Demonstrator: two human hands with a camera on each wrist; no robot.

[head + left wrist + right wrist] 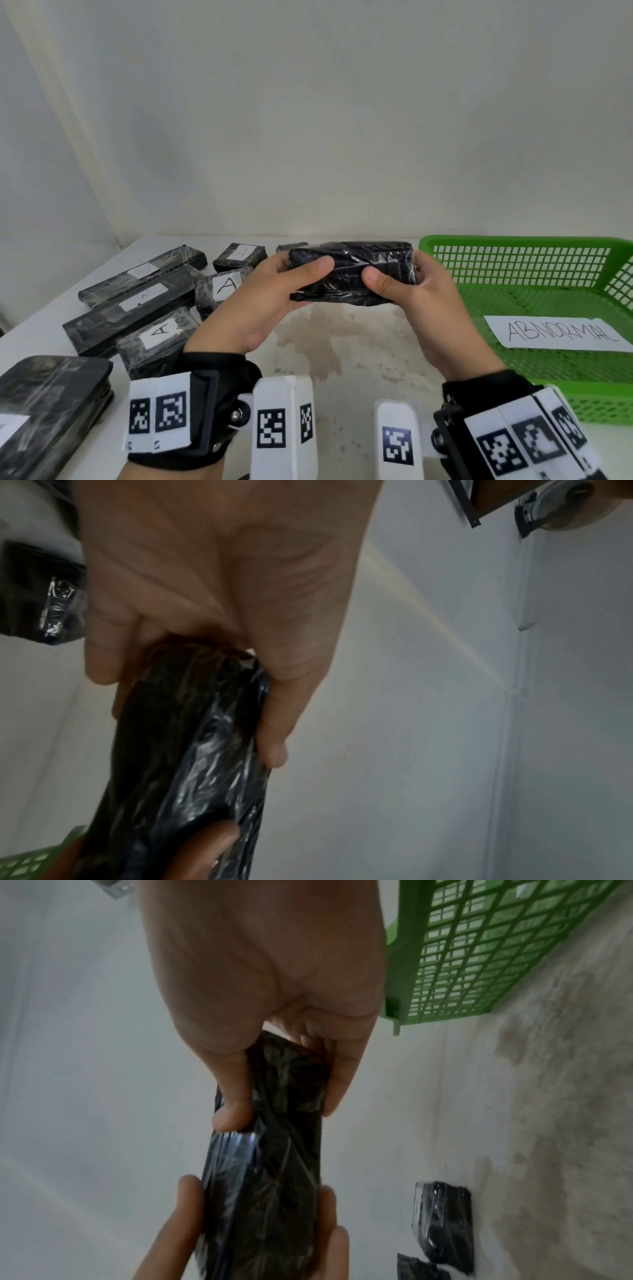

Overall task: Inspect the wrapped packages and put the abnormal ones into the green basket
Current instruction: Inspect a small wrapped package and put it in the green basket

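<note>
From the head view, my left hand [274, 294] and right hand [411, 291] grip the black film-wrapped package [352, 270] by its ends, raised above the table [342, 342], left of the green basket [513, 243]. I'd rotate it slowly, checking every face.

Left wrist: crinkly, glossy wrap [205, 750].

Right wrist: the basket's lattice wall [479, 947].

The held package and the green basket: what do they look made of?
Held package: black body under clear, glossy plastic film, judging by wrinkles and glints; contents hidden. Both the left hand and right hand grip it. Green basket: moulded rigid plastic, probably, given its lattice walls.
</note>
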